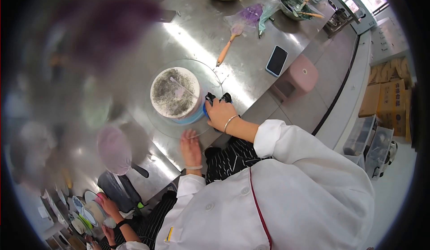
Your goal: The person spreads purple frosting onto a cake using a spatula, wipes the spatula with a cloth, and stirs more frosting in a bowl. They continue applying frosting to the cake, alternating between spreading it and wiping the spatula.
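Observation:
A round cake (175,92) with a white rim, a dark speckled top and blue low on its side stands on a clear glass turntable (210,74). My right hand (221,114) is closed around a crumpled black bag (226,98), close against the cake's side; something blue shows by the fingers. What the bag holds is hidden. At the turntable's near edge is my left hand (191,147), fingers stretched out and holding nothing.
A spatula (226,49), purple and green piping bags (251,13) and a phone (277,61) lie on the steel table. Bowls (293,8) stand at the back. A pink stool (301,76) is right. Lower left, a co-worker's hands (109,205) hold dishes.

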A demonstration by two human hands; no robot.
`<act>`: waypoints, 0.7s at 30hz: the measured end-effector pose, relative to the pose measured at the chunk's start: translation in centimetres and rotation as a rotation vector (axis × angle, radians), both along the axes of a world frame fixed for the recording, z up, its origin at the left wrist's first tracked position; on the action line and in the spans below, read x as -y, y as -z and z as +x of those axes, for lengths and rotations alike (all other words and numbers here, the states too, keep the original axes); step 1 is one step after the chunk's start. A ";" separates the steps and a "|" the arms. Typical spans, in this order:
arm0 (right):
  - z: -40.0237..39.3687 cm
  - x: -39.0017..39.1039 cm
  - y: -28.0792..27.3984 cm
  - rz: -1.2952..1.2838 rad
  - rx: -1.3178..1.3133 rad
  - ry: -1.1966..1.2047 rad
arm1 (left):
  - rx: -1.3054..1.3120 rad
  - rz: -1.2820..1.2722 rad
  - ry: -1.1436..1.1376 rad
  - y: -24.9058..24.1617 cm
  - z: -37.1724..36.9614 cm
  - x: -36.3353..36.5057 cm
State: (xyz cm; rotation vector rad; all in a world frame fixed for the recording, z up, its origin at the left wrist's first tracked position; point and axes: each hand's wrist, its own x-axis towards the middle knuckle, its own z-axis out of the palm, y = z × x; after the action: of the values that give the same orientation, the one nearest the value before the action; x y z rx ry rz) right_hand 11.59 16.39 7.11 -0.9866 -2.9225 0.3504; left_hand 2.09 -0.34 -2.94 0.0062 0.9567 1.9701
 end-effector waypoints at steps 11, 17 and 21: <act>-0.2 -2.4 -0.5 -0.034 0.044 -0.005 | 0.045 -0.037 0.142 -2.6 3.7 -5.1; -1.4 -5.2 -0.8 -0.049 0.092 -0.018 | 0.012 -0.110 0.152 -2.5 1.7 -3.1; -4.3 -10.6 0.0 0.077 0.085 -0.051 | -0.067 -0.162 0.176 -2.9 1.4 -2.7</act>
State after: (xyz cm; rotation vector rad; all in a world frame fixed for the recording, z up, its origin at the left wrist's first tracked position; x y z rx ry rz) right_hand 7.25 26.99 7.12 -0.9411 -3.0162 0.2005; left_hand 3.50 2.39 -0.06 0.0631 1.1192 1.7366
